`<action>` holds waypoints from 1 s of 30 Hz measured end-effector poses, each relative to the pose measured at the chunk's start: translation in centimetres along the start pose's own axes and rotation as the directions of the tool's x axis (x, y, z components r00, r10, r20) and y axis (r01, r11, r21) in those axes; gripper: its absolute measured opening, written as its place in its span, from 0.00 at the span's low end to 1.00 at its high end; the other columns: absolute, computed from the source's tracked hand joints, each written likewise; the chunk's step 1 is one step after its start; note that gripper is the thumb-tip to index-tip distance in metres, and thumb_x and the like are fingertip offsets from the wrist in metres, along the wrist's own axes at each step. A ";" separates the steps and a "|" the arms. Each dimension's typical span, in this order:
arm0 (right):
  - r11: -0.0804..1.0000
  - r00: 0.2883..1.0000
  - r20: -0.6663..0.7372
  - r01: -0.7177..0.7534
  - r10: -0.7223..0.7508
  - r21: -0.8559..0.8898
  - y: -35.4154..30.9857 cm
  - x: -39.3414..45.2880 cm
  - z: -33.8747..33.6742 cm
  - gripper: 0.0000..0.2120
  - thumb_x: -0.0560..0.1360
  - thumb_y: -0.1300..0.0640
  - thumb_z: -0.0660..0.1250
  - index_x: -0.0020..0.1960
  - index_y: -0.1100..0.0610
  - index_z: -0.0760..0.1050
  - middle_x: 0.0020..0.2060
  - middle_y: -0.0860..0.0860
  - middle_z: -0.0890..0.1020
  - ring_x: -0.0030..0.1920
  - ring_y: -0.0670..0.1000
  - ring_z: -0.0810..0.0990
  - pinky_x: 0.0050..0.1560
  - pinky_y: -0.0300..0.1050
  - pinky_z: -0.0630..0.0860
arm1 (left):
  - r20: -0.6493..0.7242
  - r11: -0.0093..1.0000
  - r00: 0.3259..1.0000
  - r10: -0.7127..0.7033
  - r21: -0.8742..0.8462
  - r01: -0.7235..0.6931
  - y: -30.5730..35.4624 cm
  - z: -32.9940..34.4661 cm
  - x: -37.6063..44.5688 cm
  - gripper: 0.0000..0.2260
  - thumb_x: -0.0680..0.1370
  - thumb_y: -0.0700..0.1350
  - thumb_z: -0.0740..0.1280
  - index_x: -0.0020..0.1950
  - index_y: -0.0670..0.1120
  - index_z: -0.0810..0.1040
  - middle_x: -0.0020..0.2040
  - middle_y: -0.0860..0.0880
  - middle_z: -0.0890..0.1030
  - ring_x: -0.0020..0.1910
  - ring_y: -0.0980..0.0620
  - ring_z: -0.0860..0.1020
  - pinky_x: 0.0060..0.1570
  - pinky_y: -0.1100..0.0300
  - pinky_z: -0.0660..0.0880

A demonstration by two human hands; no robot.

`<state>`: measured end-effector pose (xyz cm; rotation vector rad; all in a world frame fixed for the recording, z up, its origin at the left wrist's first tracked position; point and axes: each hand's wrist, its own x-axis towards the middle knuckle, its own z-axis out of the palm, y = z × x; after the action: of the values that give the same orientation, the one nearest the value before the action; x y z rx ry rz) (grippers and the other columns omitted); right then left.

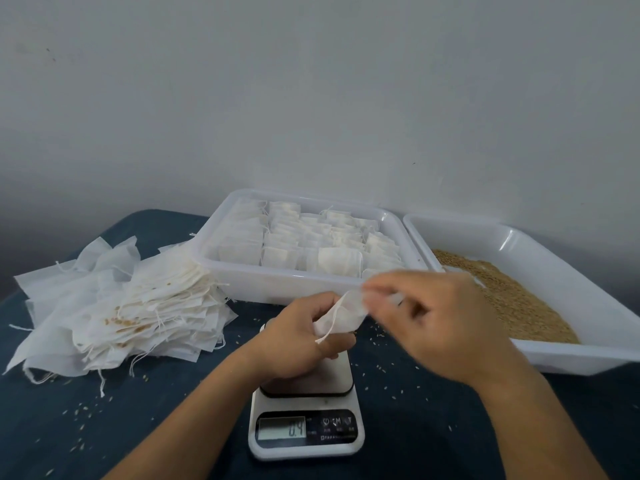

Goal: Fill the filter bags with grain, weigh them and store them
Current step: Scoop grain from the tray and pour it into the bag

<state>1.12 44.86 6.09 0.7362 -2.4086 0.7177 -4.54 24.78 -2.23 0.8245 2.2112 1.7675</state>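
Scale [306, 415] at six o'clock on the table [69, 438]; empty bags [117, 310] at nine, filled-bag tray [294, 251] at twelve, grain tray [540, 292] at three.

The 2 trays, the storage tray [242, 282] and the grain tray [588, 358], look like smooth white plastic with a slight gloss. The filter bags [145, 306] and the bag in hand [341, 318] are thin, matt, papery white fabric with cotton-like strings. The scale [306, 445] has a white plastic body, a brushed metallic platform and a glossy black panel, on a matt dark blue cloth [69, 427].
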 end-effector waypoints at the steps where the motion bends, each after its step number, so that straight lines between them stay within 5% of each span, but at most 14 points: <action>1: 0.998 0.980 -0.189 -0.053 0.057 0.025 0.8 0.2 -0.5 0.10 0.80 0.42 0.65 0.49 0.44 0.83 0.39 0.33 0.84 0.31 0.40 0.82 0.33 0.29 0.73 | -0.022 1.000 1.000 0.005 0.020 -0.005 0.0 0.0 0.0 0.10 0.75 0.46 0.73 0.53 0.45 0.79 0.44 0.43 0.81 0.41 0.51 0.79 0.47 0.41 0.79; 3: 0.967 0.841 -0.479 -0.244 0.251 0.078 3.5 0.7 -1.9 0.11 0.80 0.43 0.64 0.46 0.47 0.81 0.37 0.39 0.84 0.32 0.43 0.83 0.37 0.35 0.77 | -0.060 0.998 0.997 0.042 0.041 -0.040 0.0 -0.1 -0.1 0.08 0.75 0.46 0.73 0.50 0.46 0.77 0.45 0.41 0.80 0.41 0.49 0.77 0.47 0.41 0.77; 5: 0.850 0.739 -0.493 -0.527 0.459 0.001 7.7 0.8 -3.7 0.09 0.81 0.46 0.64 0.49 0.49 0.79 0.41 0.44 0.85 0.37 0.44 0.83 0.42 0.42 0.78 | -0.083 0.996 0.993 0.079 0.046 -0.075 -0.1 -0.1 -0.1 0.07 0.74 0.47 0.73 0.47 0.48 0.76 0.42 0.44 0.78 0.40 0.51 0.74 0.42 0.48 0.74; 7: 0.604 0.647 -0.275 -0.762 0.711 -0.232 12.0 0.2 -4.8 0.12 0.82 0.47 0.65 0.61 0.51 0.77 0.54 0.51 0.84 0.48 0.50 0.82 0.48 0.45 0.75 | -0.097 0.993 0.991 0.091 0.088 -0.083 -0.3 0.0 0.0 0.07 0.74 0.48 0.72 0.45 0.51 0.75 0.39 0.52 0.76 0.38 0.55 0.72 0.41 0.57 0.71; 9: 0.438 0.502 -0.033 -0.783 0.864 -0.441 14.9 -0.5 -5.0 0.18 0.81 0.46 0.67 0.67 0.53 0.76 0.59 0.52 0.82 0.54 0.53 0.79 0.53 0.49 0.74 | -0.109 0.987 0.990 0.086 0.144 -0.070 -0.5 0.3 0.2 0.08 0.74 0.50 0.73 0.45 0.53 0.74 0.38 0.56 0.75 0.37 0.57 0.72 0.41 0.59 0.70; 11: 0.401 0.412 0.121 -0.708 0.903 -0.581 16.1 -1.0 -4.6 0.17 0.81 0.46 0.66 0.66 0.52 0.78 0.57 0.51 0.82 0.53 0.52 0.79 0.54 0.50 0.75 | -0.113 0.980 0.990 0.090 0.185 -0.068 -0.8 0.6 0.3 0.09 0.75 0.48 0.74 0.45 0.53 0.74 0.38 0.57 0.76 0.37 0.58 0.72 0.40 0.61 0.70; 16: 0.395 0.375 0.191 -0.607 0.907 -0.689 17.1 -1.1 -3.3 0.14 0.83 0.49 0.62 0.59 0.56 0.81 0.50 0.51 0.83 0.50 0.52 0.81 0.54 0.48 0.77 | -0.110 0.969 0.987 0.114 0.233 -0.086 -1.0 1.0 0.2 0.09 0.76 0.45 0.75 0.46 0.53 0.75 0.39 0.57 0.77 0.36 0.59 0.73 0.38 0.66 0.71; 21: 0.360 0.404 0.099 -0.644 0.909 -0.675 18.0 -0.6 -3.9 0.17 0.83 0.46 0.63 0.55 0.60 0.81 0.40 0.50 0.78 0.40 0.50 0.78 0.44 0.46 0.74 | -0.105 0.968 0.988 0.115 0.235 -0.088 -0.9 1.1 0.2 0.13 0.77 0.44 0.75 0.44 0.59 0.74 0.37 0.59 0.77 0.35 0.59 0.73 0.36 0.67 0.69; 28: 0.023 0.331 -0.175 -0.516 0.927 -0.856 18.5 0.1 -9.4 0.10 0.79 0.49 0.68 0.46 0.54 0.74 0.39 0.49 0.73 0.38 0.51 0.74 0.43 0.47 0.72 | -0.112 0.968 0.990 0.088 0.245 -0.059 -0.3 1.3 0.0 0.15 0.76 0.43 0.75 0.43 0.63 0.75 0.36 0.59 0.78 0.34 0.60 0.73 0.34 0.69 0.70; 30: -0.055 0.269 -0.208 -0.483 0.941 -0.874 18.5 0.4 -10.7 0.12 0.78 0.47 0.70 0.53 0.54 0.76 0.40 0.49 0.73 0.43 0.52 0.76 0.48 0.47 0.75 | -0.119 0.969 0.990 0.081 0.244 -0.050 -0.1 1.5 -0.1 0.17 0.76 0.42 0.74 0.41 0.65 0.75 0.35 0.59 0.78 0.33 0.60 0.73 0.33 0.70 0.69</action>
<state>-7.27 64.39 8.03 -1.2308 -2.9876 -0.5599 -3.78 25.97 -2.72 0.8636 2.5480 1.6445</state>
